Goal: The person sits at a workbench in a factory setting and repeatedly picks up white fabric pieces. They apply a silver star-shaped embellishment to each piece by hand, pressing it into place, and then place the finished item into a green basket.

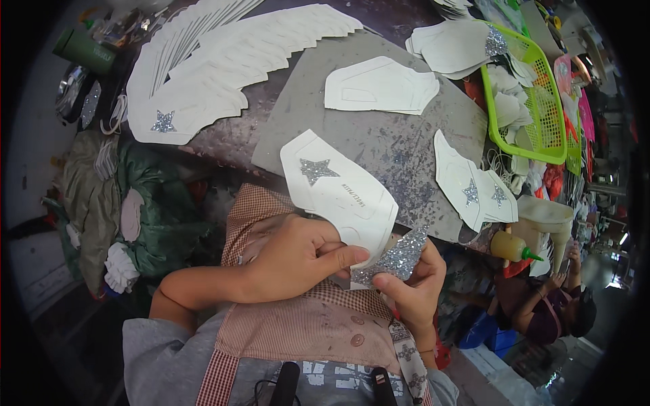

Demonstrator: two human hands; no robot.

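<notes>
My left hand [305, 260] is closed on the lower end of a white shoe upper piece [338, 193], thumb on top. A silver glitter star and printed lettering mark that piece. Between the thumb and fingers of my right hand [416, 287] is a silver glitter patch [399, 257], pointed at its upper end. It lies against the lower edge of the white piece, where both hands meet close to my apron. Whether the two are stuck together I cannot tell.
On the table a grey board [399, 152] bears white pieces [379, 88] and star-marked pieces [467, 183]. Fanned white pieces [203, 81] lie far left. A green basket [563, 128] stands at right, near a yellow bottle [508, 246]. Another person [548, 308] sits at lower right.
</notes>
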